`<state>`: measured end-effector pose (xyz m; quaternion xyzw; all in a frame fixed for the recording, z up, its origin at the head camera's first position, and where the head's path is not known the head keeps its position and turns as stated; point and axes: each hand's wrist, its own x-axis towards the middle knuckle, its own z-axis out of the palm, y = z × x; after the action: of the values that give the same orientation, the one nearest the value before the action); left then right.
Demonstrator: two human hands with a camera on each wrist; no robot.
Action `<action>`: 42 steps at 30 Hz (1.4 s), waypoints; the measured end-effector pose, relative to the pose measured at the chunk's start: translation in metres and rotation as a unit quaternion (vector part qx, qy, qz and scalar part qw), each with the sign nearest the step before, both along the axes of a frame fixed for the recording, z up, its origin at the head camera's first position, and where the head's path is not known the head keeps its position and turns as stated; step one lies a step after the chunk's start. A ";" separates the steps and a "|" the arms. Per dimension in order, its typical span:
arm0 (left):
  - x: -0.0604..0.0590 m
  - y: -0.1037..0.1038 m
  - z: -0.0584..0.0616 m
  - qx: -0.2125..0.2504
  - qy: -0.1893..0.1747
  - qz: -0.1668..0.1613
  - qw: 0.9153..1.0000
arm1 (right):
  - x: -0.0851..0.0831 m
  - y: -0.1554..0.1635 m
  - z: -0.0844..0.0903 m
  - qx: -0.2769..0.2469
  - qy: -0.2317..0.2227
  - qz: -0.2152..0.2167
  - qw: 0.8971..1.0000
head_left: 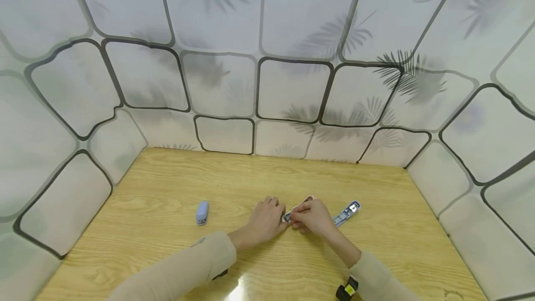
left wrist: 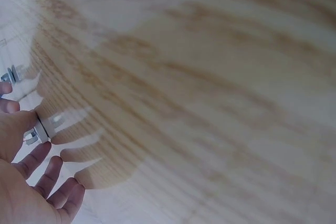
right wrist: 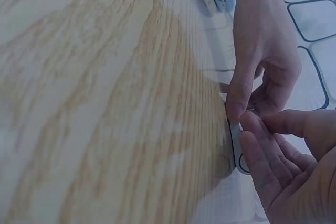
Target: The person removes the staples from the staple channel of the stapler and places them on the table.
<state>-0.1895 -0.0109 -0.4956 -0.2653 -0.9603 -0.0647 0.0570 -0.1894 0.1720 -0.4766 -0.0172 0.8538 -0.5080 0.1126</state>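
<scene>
Looks like the stapler (head_left: 286, 218) is pinched at its near end by left hand (head_left: 264, 220) and right hand (head_left: 314, 217) both, its length slanting off away-right.

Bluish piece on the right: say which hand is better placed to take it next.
Probably the right hand: the bluish piece lies just to its right, while the left hand is farther away.

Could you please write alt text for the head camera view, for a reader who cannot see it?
A person's left hand and right hand hold a slim object over a wood-grain table. A small blue stapler is to the left, and a slender blue-and-silver object lies to the right. A pale patterned backdrop rises behind.
</scene>
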 end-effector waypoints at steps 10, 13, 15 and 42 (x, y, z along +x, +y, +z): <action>0.002 0.001 0.001 -0.003 -0.001 0.001 1.000 | 0.003 0.000 0.002 -0.010 -0.012 0.016 1.000; 0.001 0.001 0.000 0.002 -0.002 0.002 1.000 | 0.004 0.003 0.002 -0.019 -0.009 0.003 1.000; 0.001 0.001 -0.001 0.003 0.000 0.002 1.000 | 0.005 0.005 0.002 -0.031 -0.009 -0.004 0.999; -0.001 0.001 -0.002 0.006 0.000 0.001 1.000 | 0.031 0.042 -0.001 -0.083 -0.073 0.005 0.994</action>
<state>-0.1901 -0.0099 -0.4976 -0.2638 -0.9602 -0.0703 0.0590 -0.1579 0.2136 -0.4781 0.0062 0.7982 -0.5763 0.1755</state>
